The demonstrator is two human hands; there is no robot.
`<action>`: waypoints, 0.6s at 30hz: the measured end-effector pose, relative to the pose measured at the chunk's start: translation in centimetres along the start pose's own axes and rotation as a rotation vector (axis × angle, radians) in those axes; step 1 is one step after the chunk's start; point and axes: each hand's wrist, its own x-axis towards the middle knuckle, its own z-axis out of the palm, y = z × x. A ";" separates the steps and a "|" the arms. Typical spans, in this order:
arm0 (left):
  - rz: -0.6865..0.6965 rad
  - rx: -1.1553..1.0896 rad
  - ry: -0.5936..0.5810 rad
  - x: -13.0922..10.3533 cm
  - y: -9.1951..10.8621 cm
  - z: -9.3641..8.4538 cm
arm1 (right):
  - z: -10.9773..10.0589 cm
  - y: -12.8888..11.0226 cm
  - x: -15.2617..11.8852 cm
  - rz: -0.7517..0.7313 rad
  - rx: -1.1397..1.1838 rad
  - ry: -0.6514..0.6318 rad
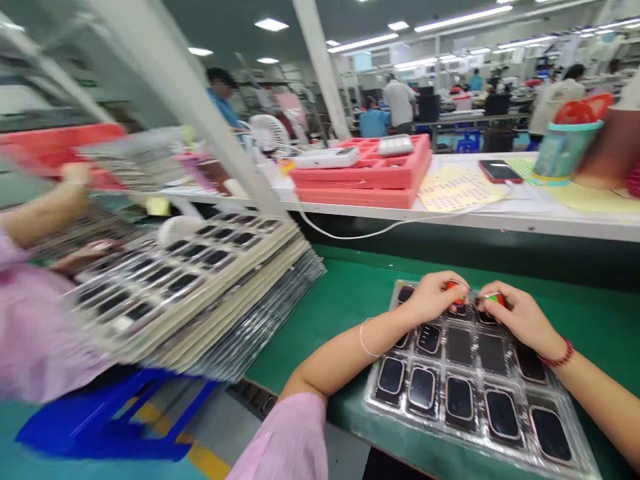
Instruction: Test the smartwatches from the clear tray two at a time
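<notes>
Notably, no writing is legible anywhere on the parts. Left hand [434,297] pinches a small red piece [456,287]; right hand [517,317] pinches a small red-and-green piece [493,298]. Both hover over the far edge of a clear, glossy plastic tray [575,440] of dark rounded-rectangle screens [421,388] on the green desk [350,293]. A blurred stack of trays [200,293] crowds the left; open mat lies between.

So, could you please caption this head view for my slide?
Both hands, left and right, pinch small parts above a clear tray of dark screens.
</notes>
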 end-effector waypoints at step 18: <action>-0.008 0.048 0.104 0.4 0.5 -0.7 | 0.8 0.3 1.2 0.074 0.332 -0.027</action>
